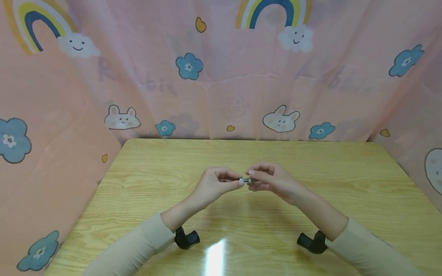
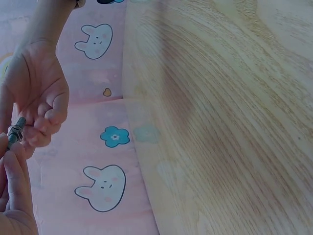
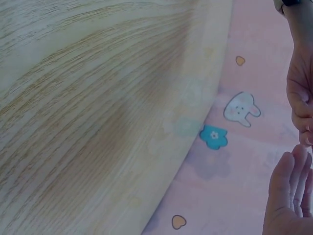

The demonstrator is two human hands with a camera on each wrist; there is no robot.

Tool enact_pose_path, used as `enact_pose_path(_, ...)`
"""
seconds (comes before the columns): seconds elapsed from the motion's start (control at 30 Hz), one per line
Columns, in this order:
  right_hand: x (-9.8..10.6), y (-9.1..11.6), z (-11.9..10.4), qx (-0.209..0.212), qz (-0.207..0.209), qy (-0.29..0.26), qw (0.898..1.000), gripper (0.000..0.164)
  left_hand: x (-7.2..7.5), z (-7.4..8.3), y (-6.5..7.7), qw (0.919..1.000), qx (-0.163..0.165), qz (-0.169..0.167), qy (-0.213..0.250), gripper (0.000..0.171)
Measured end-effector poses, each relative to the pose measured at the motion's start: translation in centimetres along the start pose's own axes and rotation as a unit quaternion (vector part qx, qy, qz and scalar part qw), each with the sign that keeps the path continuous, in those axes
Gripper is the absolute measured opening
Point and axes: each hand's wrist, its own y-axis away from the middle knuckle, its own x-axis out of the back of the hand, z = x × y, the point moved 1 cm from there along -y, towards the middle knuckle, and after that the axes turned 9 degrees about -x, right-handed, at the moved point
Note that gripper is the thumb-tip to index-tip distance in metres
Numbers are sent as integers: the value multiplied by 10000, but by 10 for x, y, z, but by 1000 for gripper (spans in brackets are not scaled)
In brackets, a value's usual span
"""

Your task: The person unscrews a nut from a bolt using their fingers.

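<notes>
A small metal bolt (image 1: pixel 244 179) is held up over the table between both hands. My left hand (image 1: pixel 217 183) pinches its left end between thumb and fingertips. A nut (image 1: pixel 249 180) sits around the shank, and my right hand (image 1: pixel 272 179) holds it with curled fingers and thumb from the right. In the left wrist view the threaded end of the bolt (image 2: pixel 21 121) points toward the right palm, with the nut (image 2: pixel 15 132) between the hands. The right wrist view has the left hand (image 3: pixel 301 98) and right hand (image 3: pixel 288 196) at its right edge; the bolt is hidden there.
The wooden table (image 1: pixel 155 165) lies beneath the hands, with a bright reflection near its front. A pink printed curtain (image 1: pixel 221 96) hangs behind it and at both sides. Black elbow-shaped fittings, left (image 1: pixel 186 238) and right (image 1: pixel 312 242), are attached at the wrists.
</notes>
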Motion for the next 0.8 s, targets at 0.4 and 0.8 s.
enact_pose_path(0.4,0,1,0,56,-93,-17,9999,10,-2,26,7,10000,-56,-13,-50,17)
enact_pose_path(0.8,2,1,2,-19,-70,70,9999,17,-2,25,6,10000,-10,-5,-96,17)
